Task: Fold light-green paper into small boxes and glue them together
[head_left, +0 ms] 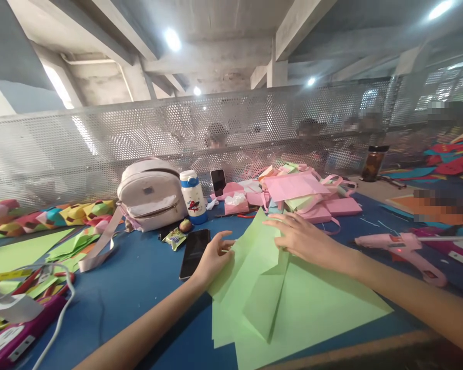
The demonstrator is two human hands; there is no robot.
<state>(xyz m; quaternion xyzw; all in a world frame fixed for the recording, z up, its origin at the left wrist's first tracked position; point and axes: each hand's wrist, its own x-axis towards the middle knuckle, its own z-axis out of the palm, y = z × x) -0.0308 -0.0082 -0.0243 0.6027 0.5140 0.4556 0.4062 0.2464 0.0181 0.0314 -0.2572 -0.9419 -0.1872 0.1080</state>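
Note:
A sheet of light green paper (pixel 247 272) with creases and a raised fold stands partly up in front of me. Its left edge is gripped by my left hand (pixel 212 254), whose fingers curl behind it. At the upper right of the same sheet, my right hand (pixel 299 237) is closed on a folded part, fingers bent over the top. More flat green paper (pixel 332 303) lies beneath, spreading toward the table's front edge. Just left of my left hand is a black phone (pixel 194 252) lying on the table.
On the blue table (pixel 139 293) stand a pale backpack (pixel 152 198), a white-and-blue bottle (pixel 193 200) and a pile of pink paper pieces (pixel 297 190). A pink glue gun (pixel 401 246) lies right. A purple power strip (pixel 19 334) with a white cable is at left. Behind rises a perforated metal panel (pixel 158 128).

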